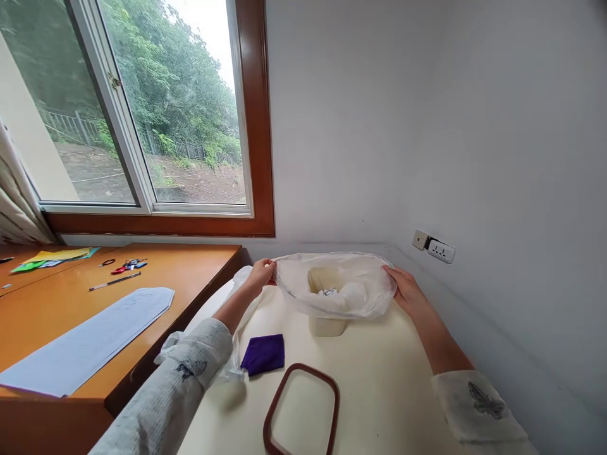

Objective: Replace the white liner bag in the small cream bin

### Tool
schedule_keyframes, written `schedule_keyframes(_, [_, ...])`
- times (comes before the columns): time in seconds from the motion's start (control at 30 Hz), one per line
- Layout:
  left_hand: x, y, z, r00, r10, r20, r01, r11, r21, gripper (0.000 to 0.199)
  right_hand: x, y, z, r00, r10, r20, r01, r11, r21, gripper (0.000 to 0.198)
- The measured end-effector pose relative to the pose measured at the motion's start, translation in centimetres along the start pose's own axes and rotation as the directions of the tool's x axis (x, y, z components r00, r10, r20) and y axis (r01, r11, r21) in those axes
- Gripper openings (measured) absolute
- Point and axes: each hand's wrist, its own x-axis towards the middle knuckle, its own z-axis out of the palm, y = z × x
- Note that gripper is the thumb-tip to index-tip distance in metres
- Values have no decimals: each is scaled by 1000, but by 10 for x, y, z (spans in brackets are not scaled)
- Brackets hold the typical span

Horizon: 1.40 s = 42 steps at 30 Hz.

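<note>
Head view: you stretch a clear plastic bag (293,287) wide over the cream tabletop (389,385).
Left hand: your left hand (262,273) pinches the bag's rim at its left end.
Right hand: your right hand (404,287) pinches the opposite end of the rim, fingertips pressed together.
Bin: the cream bin (327,327) stands between your hands, seen through and below the bag; you cannot tell whether the bag lines it.
Nearer you: a purple cloth (263,354) and a brown frame (336,404) lie flat.
Left side: papers (90,347) rest on the wooden desk (194,268).
</note>
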Motion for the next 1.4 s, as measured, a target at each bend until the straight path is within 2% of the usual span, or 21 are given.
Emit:
schedule_keyframes(0.17, [-1, 10, -31, 999, 25, 36, -25, 1000, -9, 27, 0, -13, -17, 997, 40, -63, -38, 999, 23, 23])
schedule_keyframes(0.23, [-2, 15, -43, 996, 61, 68, -60, 998, -17, 22, -2, -21, -20, 997, 60, -45, -60, 998, 10, 25])
schedule_keyframes(0.33, [-7, 24, -56, 981, 119, 154, -115, 993, -40, 19, -13, -37, -21, 994, 71, 79, -64, 994, -87, 37])
schedule_keyframes(0.43, [-14, 37, -65, 958, 164, 236, -155, 986, -57, 12, -28, -59, -21, 962, 86, 258, -13, 962, -271, 50])
schedule_keyframes(0.53, [-21, 50, -73, 945, 204, 255, -197, 979, -53, 6, -40, -82, -20, 913, 118, 391, 88, 879, -469, 63])
schedule_keyframes(0.67, [-31, 64, -82, 926, 253, 282, -260, 966, -14, 8, -46, -104, -17, 880, 135, 455, 248, 687, -683, 73])
schedule_keyframes(0.77, [-36, 72, -87, 908, 289, 302, -320, 946, 57, 14, -43, -112, -16, 865, 128, 484, 329, 583, -743, 59])
schedule_keyframes(0.87, [-37, 77, -88, 900, 360, 245, -413, 884, 220, 25, -36, -113, -16, 886, 106, 451, 326, 550, -769, 39])
schedule_keyframes(0.93, [-37, 76, -84, 892, 408, 194, -449, 847, 285, 25, -31, -110, -16, 909, 26, 416, 326, 577, -749, 35])
schedule_keyframes(0.97, [-38, 75, -81, 887, 429, 171, -460, 853, 245, 23, -28, -107, -16, 918, -24, 396, 328, 611, -721, 33])
schedule_keyframes(1.07, [-38, 67, -70, 869, 481, 117, -480, 876, -34, 21, -23, -93, -13, 938, -141, 317, 306, 768, -563, 31])
schedule_keyframes(1.13, [-38, 62, -61, 863, 498, 84, -472, 855, -216, 22, -18, -81, -6, 955, -178, 235, 259, 890, -375, 30])
schedule_keyframes(1.2, [-36, 57, -50, 865, 496, 71, -456, 838, -300, 23, -12, -69, 4, 967, -204, 153, 226, 962, -149, 29])
schedule_keyframes(1.3, [-31, 53, -32, 879, 471, 73, -410, 826, -388, 21, 0, -59, 25, 958, -279, 72, 275, 960, 50, 29])
schedule_keyframes(1.4, [-27, 53, -13, 892, 447, 70, -381, 826, -416, 22, 10, -59, 45, 950, -311, 36, 309, 949, 61, 29])
